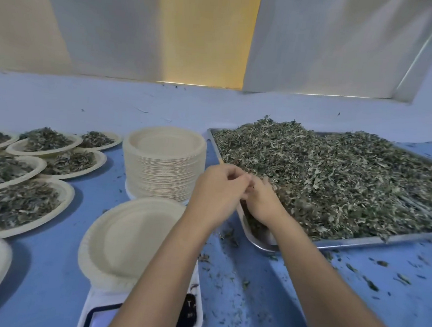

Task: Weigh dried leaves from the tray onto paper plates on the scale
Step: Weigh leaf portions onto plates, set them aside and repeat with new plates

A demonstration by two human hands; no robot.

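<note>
So we're at the scooping step. Both our hands are over at the near-left corner of the tray point(357, 241), right where the dried leaves point(335, 185) thin out. The left hand point(218, 188) has its fingers point(237, 176) curled in, touching the right hand point(260, 201). With the blur we honestly can't tell whether it's got any leaves pinched. The right hand's fingers run down into the edge of the pile and are mostly hidden, so same answer there.

The paper plate point(129, 236) on the scale point(87, 307) is bare, nothing weighed onto it yet. The filled plates point(23, 202) sit off to the left on the desk point(51, 279), and the spare stack point(163, 165) is just behind the scale.

Our guess for the next bit is to gather a loose handful and carry it left over the tray rim onto that plate. The stuff is light and crumbly, and there are already bits scattered on the desk. Our left forearm covers most of the scale's display too, so it'll need to clear out before we can read anything.
</note>
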